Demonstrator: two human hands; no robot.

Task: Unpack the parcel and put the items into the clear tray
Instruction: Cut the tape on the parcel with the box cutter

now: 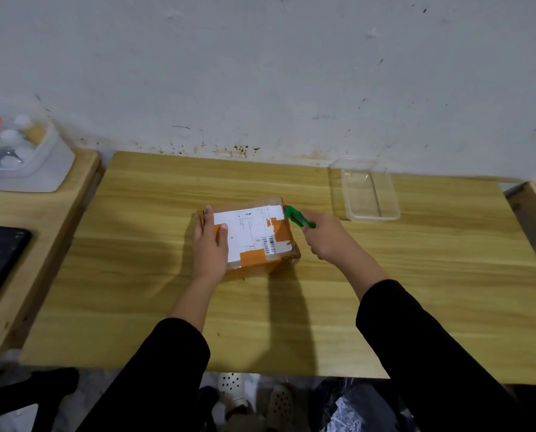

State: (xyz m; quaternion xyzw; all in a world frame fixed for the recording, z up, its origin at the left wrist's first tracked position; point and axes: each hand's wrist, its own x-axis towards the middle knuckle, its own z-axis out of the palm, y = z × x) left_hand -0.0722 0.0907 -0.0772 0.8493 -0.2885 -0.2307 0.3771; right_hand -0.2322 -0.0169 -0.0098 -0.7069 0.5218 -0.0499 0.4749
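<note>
Wearing orange tape [280,230], white-labelled parcel [251,235].

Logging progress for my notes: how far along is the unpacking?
Done: nothing yet; the parcel looks taped shut and the clear tray holds nothing. In hand: the left hand rests on the parcel's left edge while the right hand holds a green cutter at its far right corner. Left: cutting it open and moving the items into the tray.
</note>
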